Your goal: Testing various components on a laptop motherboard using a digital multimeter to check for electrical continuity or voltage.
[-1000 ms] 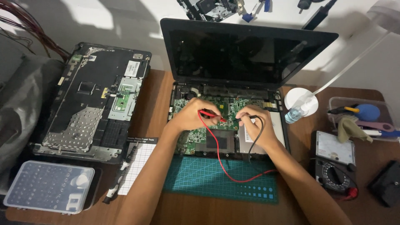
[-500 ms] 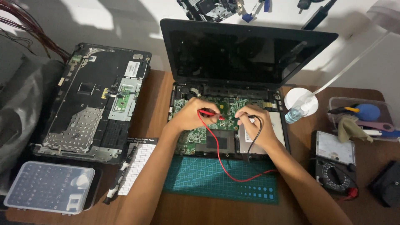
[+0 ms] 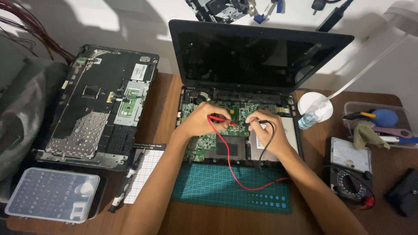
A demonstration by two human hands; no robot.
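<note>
Wood of the table (image 3: 165,91) carries everything, and we work at its middle. Largest on it is the opened laptop (image 3: 261,56), its dark screen upright and its green circuit board (image 3: 204,143) laid bare below. To the left lies a removed laptop cover (image 3: 96,109), inside face up. A green cutting mat (image 3: 209,187) sits just in front of the laptop, under our forearms. At the near left corner stands a clear plastic bit case (image 3: 52,193), and beside it a white gridded sheet (image 3: 146,172). At the right a multimeter (image 3: 350,174) rests near a clear tray of small tools (image 3: 379,124), with a small spray bottle (image 3: 307,119) just beside the laptop's right edge.

Our left hand (image 3: 198,122) hovers over the board with fingers closed around the red probe (image 3: 220,119), whose red wire (image 3: 235,178) loops down across the mat. Our right hand (image 3: 267,132) pinches the black probe (image 3: 257,124) between thumb and fingers; its black wire (image 3: 267,143) curls past the wrist. Both probe tips meet the board near its middle, close together, though we cannot tell which parts they touch.
</note>
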